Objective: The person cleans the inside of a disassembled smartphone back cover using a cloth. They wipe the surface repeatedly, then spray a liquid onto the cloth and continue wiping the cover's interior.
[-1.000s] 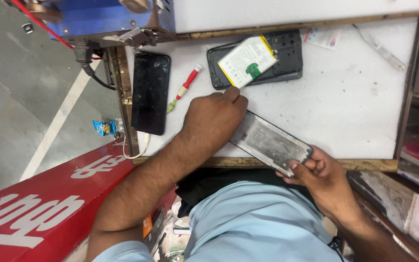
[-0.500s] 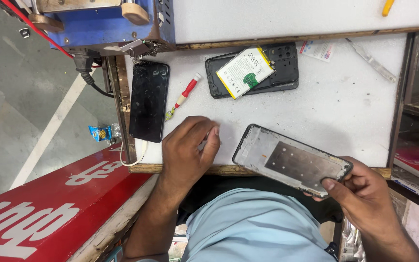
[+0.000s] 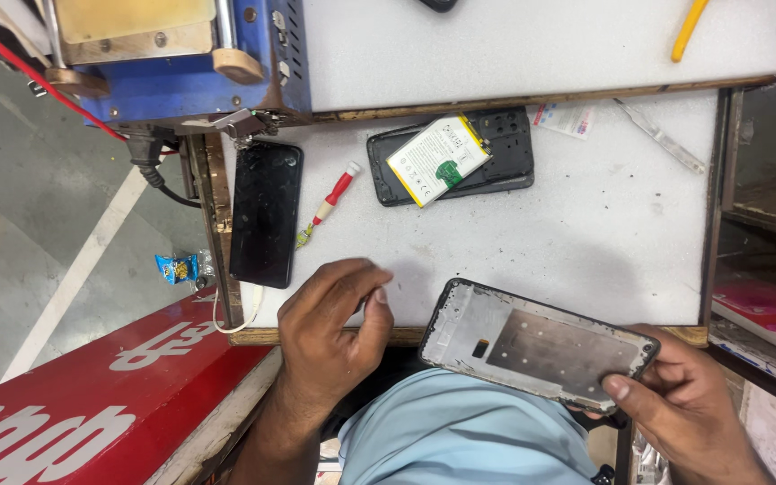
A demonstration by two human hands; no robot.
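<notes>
My right hand pinches one end of the black-rimmed, metal-backed phone frame, held over the white bench's near edge. My left hand is loosely curled, empty. Risk: that single-end pinch could let the frame tip and drop.

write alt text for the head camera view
Seen from above, a person's right hand holds a bare phone frame at the near edge of a white workbench, while the left hand rests empty beside it. Farther back lie a black phone, a red screwdriver and an open phone back with its battery.
</notes>
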